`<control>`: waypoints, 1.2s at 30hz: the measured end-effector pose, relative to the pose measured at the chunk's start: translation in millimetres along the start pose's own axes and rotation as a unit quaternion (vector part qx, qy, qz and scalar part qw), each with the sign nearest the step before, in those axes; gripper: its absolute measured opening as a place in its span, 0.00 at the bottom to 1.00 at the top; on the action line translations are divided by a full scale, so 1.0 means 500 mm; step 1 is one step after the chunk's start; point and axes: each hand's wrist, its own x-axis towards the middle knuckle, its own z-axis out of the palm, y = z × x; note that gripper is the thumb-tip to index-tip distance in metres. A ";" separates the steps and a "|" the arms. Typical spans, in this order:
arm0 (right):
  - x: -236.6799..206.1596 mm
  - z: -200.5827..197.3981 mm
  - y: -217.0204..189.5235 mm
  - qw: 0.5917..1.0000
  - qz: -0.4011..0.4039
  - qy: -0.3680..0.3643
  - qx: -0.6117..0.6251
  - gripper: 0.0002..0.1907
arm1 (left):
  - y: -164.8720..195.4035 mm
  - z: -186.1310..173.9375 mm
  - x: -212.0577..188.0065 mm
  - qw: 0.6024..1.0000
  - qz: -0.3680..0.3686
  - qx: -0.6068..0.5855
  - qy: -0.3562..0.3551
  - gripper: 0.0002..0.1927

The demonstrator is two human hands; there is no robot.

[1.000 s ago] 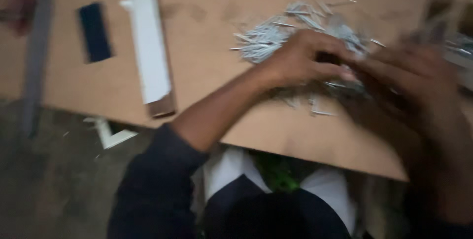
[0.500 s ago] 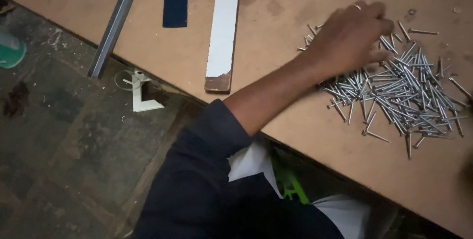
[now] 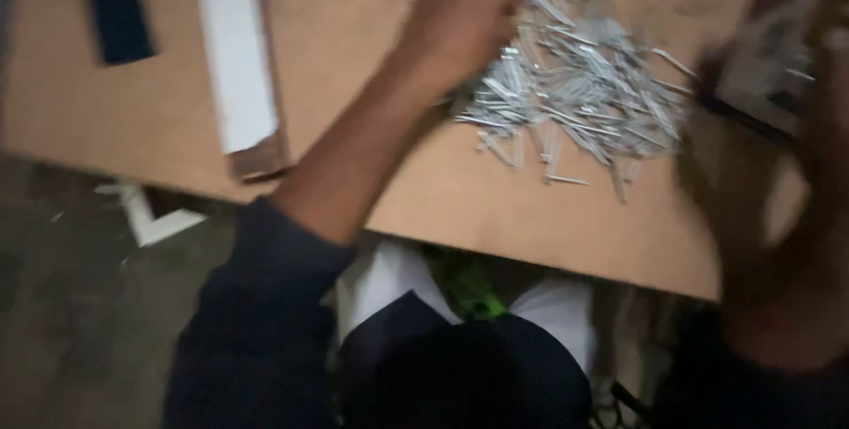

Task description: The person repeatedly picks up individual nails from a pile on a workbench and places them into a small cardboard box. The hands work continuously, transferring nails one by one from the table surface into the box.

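Silvery steel nails [image 3: 575, 84] lie heaped on the brown wooden board [image 3: 371, 190], and my left hand [image 3: 460, 22] rests curled on the heap's left edge, fingers bent into the nails; whether it grips any I cannot tell. My right hand [image 3: 796, 128] is a blur at the right, near something dark and boxy, its grip unreadable. Farther left on the board lie a white flat strip [image 3: 234, 66] and a dark blue rectangular piece [image 3: 115, 4].
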 end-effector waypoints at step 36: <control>0.028 0.095 -0.100 0.993 0.015 0.040 0.114 0.10 | 0.140 0.021 0.002 0.818 -0.125 -0.559 -0.057 0.08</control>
